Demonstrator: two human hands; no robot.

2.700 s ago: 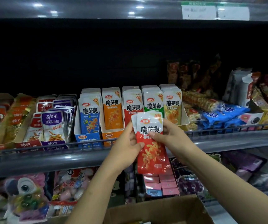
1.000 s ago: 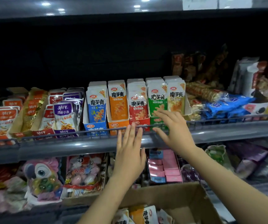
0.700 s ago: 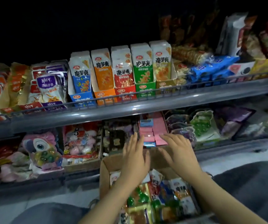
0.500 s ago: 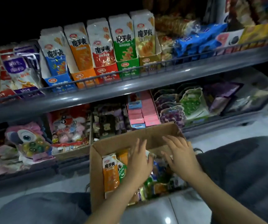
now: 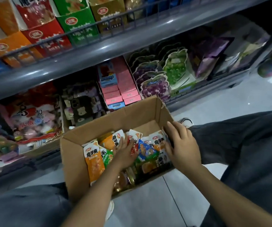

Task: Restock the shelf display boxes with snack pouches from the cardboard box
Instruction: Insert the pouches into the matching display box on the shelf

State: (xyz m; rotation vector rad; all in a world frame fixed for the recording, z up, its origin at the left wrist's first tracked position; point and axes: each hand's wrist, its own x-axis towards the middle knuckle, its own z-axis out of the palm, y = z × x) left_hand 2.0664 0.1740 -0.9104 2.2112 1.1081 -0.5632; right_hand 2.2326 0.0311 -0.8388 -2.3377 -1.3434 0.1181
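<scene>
Cardboard box (image 5: 76,163) on the floor holds many loose snack pouches (image 5: 92,157), so restocking remains unfinished; left hand (image 5: 125,154) presses flat among them, right hand (image 5: 183,145) spreads over the rim, neither gripping, below well-filled display boxes (image 5: 47,36).

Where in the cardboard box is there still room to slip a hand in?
Bare cardboard shows at the far right corner of the cardboard box, behind the pouches and ahead of the right hand. Everywhere else is crowded: pouches are piled from the left wall across the middle, where the left hand lies on them.
</scene>
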